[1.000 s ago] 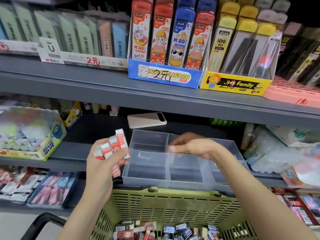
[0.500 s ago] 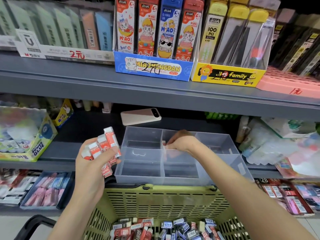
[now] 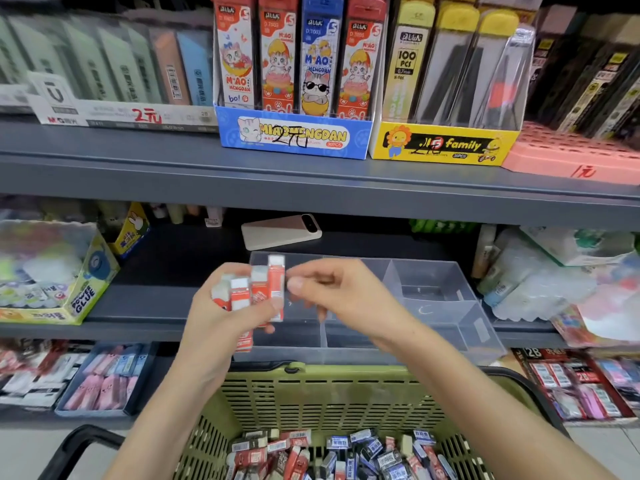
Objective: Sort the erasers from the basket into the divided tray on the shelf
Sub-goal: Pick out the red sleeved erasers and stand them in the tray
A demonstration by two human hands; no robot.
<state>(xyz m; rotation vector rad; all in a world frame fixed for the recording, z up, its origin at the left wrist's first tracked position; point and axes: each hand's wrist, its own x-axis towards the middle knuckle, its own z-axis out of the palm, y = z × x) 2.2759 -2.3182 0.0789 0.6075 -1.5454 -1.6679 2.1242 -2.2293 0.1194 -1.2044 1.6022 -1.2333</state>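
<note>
Several erasers (image 3: 257, 293) in left hand (image 3: 221, 329)

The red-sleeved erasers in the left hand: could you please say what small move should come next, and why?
Probably the right hand pinches the tallest red-sleeved eraser from the left hand's bunch; its thumb is beside it, and the clear plastic divided tray lies behind.

You can reach the tray (image 3: 433, 289) from above and in front. The upper shelf (image 3: 311, 181) caps the gap overhead, a phone (image 3: 280, 232) lies behind, and a glue box (image 3: 69, 299) and plastic packs (image 3: 536, 282) flank it.
</note>
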